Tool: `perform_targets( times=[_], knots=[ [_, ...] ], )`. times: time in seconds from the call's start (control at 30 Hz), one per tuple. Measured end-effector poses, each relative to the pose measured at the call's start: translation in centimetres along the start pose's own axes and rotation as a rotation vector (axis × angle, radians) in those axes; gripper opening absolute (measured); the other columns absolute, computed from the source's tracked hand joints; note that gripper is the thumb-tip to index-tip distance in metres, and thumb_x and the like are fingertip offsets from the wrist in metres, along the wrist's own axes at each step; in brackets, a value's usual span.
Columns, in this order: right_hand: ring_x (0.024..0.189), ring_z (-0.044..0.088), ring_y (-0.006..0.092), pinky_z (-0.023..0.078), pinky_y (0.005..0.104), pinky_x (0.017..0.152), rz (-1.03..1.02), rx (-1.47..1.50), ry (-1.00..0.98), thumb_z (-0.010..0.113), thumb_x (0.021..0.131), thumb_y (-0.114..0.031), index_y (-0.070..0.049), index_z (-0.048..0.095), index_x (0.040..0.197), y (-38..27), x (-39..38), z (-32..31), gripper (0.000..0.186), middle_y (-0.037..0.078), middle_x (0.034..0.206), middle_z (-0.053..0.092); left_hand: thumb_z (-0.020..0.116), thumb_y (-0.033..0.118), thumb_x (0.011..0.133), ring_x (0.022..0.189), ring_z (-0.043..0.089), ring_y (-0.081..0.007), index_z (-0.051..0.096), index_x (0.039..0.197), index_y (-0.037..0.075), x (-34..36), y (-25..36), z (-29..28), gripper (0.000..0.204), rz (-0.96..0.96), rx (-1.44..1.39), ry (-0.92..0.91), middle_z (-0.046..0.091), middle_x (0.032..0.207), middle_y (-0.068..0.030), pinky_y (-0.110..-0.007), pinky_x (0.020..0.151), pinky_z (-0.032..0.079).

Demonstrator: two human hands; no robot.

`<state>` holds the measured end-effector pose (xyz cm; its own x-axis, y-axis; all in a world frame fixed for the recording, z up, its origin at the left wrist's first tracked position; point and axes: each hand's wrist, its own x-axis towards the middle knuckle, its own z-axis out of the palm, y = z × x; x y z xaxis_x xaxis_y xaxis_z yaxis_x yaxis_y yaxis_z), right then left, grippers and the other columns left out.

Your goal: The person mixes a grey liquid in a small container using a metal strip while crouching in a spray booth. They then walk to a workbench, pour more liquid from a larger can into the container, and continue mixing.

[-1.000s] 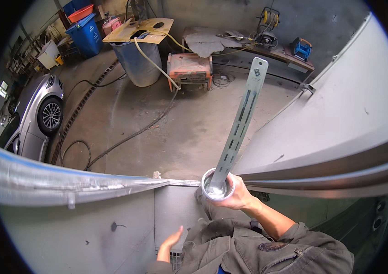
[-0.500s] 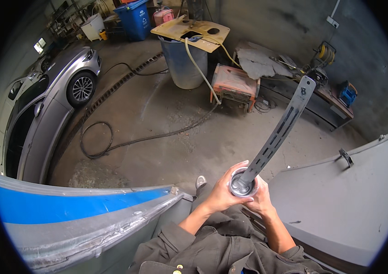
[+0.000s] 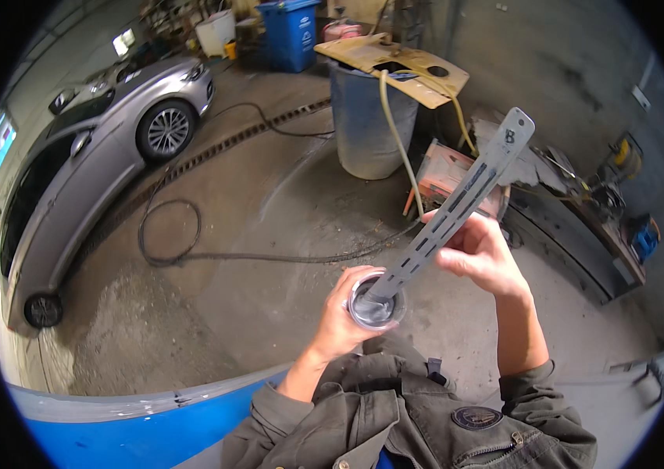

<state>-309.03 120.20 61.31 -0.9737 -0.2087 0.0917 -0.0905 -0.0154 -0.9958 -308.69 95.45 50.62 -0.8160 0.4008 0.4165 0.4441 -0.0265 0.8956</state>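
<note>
My left hand [image 3: 337,319] is wrapped round a small clear cup [image 3: 401,310] of silver-grey liquid that looks like paint. A long, flat, slotted grey mixing stick [image 3: 445,217] stands tilted in the cup, its lower end in the liquid and its holed top leaning up to the right. My right hand [image 3: 492,258] is up at the stick's middle, with the fingers passing behind it and the thumb at its right edge. How firmly the fingers press on the stick is partly hidden.
Close below lies a blue and grey panel [image 3: 152,426]. A silver car [image 3: 98,148] stands left, a hose [image 3: 269,256] loops over the floor. Ahead are a large blue-grey barrel [image 3: 371,125] under a yellowish board [image 3: 426,74], an orange machine [image 3: 445,176] and a low bench [image 3: 582,242].
My right hand has left the cup and risen to the stick. My left hand alone now holds the cup, which sits further left in view. The view has turned, with the surroundings shifted.
</note>
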Motion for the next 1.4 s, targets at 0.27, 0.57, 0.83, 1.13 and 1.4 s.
perform_targets(
  times=[0.27,0.57,0.83,1.13,1.4],
  knots=[
    [0.068,0.067,0.0212,0.053,0.0341,0.063,-0.403,-0.537,-0.507,0.079,0.087,-0.019,-0.001,0.073,0.088,-4.0,20.0,1.6,0.019,0.008,0.071,0.068,0.092,0.005,0.062,0.123,0.056,-0.0241,0.055,0.133,0.005,8.0,-2.6,-6.1,0.080,-0.151,-0.007,0.320,0.059,0.127,-0.0102,-0.036,0.106,0.045],
    [0.068,0.067,0.0231,0.051,0.0322,0.061,-0.834,-0.461,-0.911,0.078,0.085,-0.010,-0.001,0.069,0.085,-3.3,38.7,7.3,0.014,0.011,0.081,0.071,0.091,0.006,0.067,0.122,0.056,-0.0185,0.049,0.137,0.003,14.9,-7.4,-13.3,0.082,-0.160,0.205,0.796,0.057,0.130,-0.0079,-0.034,0.105,0.043],
    [0.067,0.066,0.0196,0.050,0.0315,0.058,-0.624,-0.339,-1.146,0.078,0.086,-0.009,-0.001,0.074,0.093,0.9,45.2,20.3,0.012,0.009,0.080,0.070,0.083,0.003,0.077,0.123,0.054,-0.0164,0.039,0.142,0.002,11.8,-12.2,-21.4,0.078,-0.178,0.154,1.185,0.052,0.133,-0.0070,-0.034,0.106,0.042],
    [0.070,0.066,0.0175,0.051,0.0300,0.063,-0.474,-0.440,-1.352,0.080,0.081,-0.002,0.002,0.072,0.084,5.9,48.7,49.1,0.009,0.011,0.084,0.072,0.090,0.013,0.070,0.118,0.057,-0.0227,0.051,0.130,0.004,-2.2,-15.2,-42.2,0.073,-0.169,0.327,1.415,0.055,0.127,-0.0107,-0.036,0.101,0.045],
    [0.065,0.067,0.0226,0.051,0.0320,0.056,-0.763,-0.267,-1.644,0.081,0.081,-0.009,-0.006,0.074,0.095,4.1,47.5,81.0,0.017,0.008,0.079,0.071,0.088,0.009,0.073,0.118,0.056,-0.0177,0.049,0.134,0.006,-20.0,-7.8,-61.6,0.073,-0.299,0.378,1.528,0.055,0.128,-0.0079,-0.034,0.102,0.046]
  ],
)
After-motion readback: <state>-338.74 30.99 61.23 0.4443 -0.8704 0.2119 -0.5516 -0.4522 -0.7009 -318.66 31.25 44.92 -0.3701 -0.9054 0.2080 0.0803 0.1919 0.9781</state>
